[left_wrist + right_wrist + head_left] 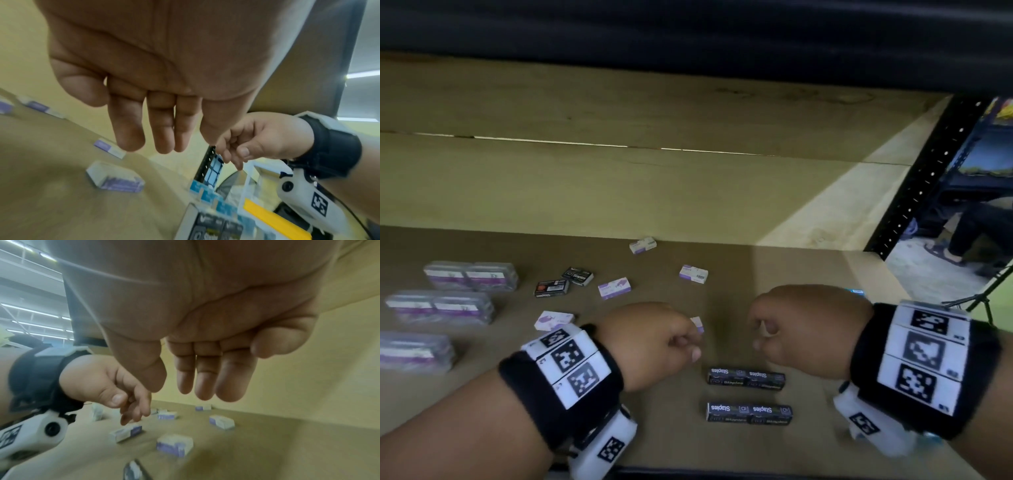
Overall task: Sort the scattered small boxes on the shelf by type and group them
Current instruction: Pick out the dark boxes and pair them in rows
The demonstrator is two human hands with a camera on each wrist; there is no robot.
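Observation:
Small purple-and-white boxes lie scattered on the brown shelf (482,411): one at the back (642,246), one to its right (693,273), one in the middle (614,287), one beside my left wrist (553,320). A further purple box (698,323) peeks out past my left hand (688,342). Two loose black staple boxes (577,275) (551,287) lie left of centre. Two rows of black staple boxes (745,378) (749,413) sit grouped in front. My left hand and my right hand (760,335) hover side by side above the shelf, fingers hanging relaxed and empty (160,138) (195,386).
Wrapped packs of purple boxes (470,275) (440,306) (414,351) stand along the left. Blue boxes (207,196) lie at the right, mostly behind my right hand. A black perforated upright (928,178) bounds the shelf on the right; the upper shelf overhangs.

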